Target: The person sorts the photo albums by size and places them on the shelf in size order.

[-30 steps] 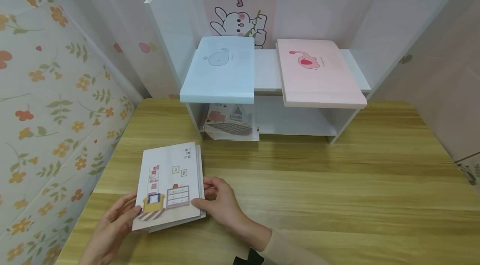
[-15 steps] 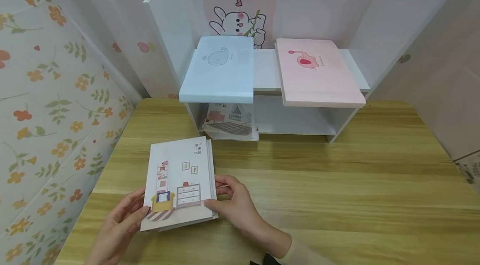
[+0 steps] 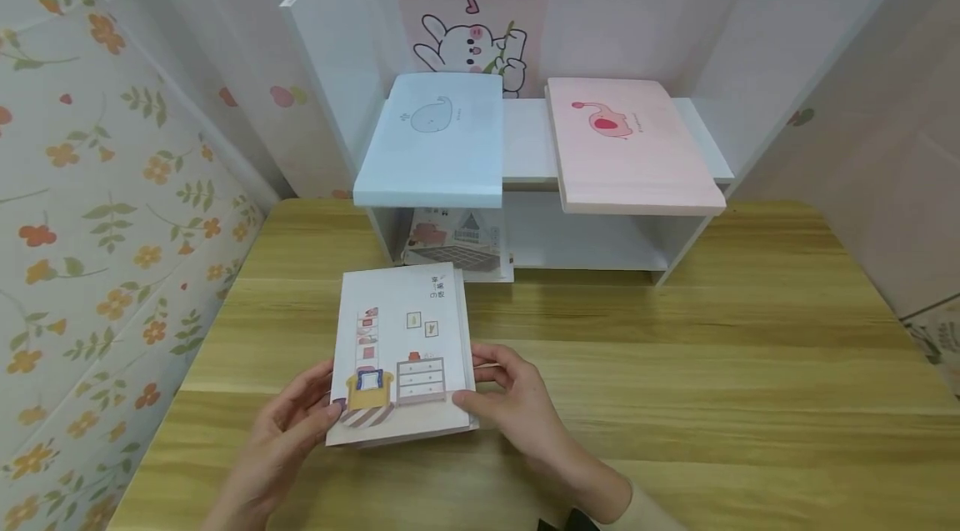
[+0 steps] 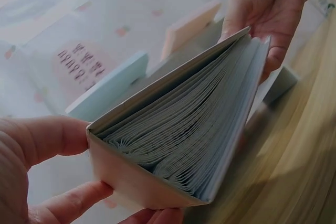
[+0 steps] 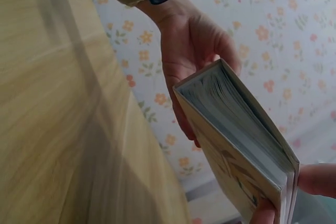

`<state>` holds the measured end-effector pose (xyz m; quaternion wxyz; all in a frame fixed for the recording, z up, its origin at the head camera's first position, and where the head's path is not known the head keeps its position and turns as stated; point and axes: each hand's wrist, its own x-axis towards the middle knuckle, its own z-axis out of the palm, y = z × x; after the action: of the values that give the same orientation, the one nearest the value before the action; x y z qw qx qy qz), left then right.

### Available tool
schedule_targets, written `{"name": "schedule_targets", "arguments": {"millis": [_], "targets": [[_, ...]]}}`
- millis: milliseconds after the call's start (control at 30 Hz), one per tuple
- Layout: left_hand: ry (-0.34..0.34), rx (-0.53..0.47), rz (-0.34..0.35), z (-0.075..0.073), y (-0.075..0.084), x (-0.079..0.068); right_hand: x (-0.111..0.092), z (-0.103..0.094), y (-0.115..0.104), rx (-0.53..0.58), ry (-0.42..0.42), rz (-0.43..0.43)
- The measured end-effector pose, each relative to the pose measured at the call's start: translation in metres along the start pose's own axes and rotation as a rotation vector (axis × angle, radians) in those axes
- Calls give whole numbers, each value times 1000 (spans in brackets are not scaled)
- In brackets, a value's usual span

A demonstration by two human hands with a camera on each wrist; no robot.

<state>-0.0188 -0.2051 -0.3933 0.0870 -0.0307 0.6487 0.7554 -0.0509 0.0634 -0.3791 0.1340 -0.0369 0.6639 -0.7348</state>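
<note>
A thick photo album with a white cover, drawn with a yellow armchair and a chest of drawers, is held between both hands above the table. My left hand grips its spine side, thumb on the cover's lower left corner. On the opposite side my right hand pinches the open edge, thumb on top and fingers beneath. In the left wrist view, the pages fan out between the covers, packed tight at the spine. The right wrist view shows the album from its end, with the left hand at the far side.
A white shelf unit stands behind the album. On its top lie a blue album with a whale and a pink album with an elephant. A picture-covered album lies in its lower left. Floral curtain borders the wooden table.
Both hands have carried the album to the right and slightly towards the shelf unit, keeping the same hold. The view has shifted slightly.
</note>
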Motion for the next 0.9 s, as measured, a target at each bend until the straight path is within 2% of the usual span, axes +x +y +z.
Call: {"name": "schedule_targets", "arguments": {"millis": [100, 200, 467, 667, 900], "targets": [[-61, -31, 48, 8, 0, 5, -2, -9, -3, 5, 27, 8], [-102, -37, 61, 17, 1, 10, -3, -18, -5, 10, 56, 24], [-145, 21, -28, 44, 13, 24, -7, -41, -12, 56, 109, 48], [-239, 0, -10, 58, 18, 35, -10, -55, -18, 31, 144, 52], [-266, -16, -26, 74, 19, 48, -13, -72, -21, -2, 167, 40]]}}
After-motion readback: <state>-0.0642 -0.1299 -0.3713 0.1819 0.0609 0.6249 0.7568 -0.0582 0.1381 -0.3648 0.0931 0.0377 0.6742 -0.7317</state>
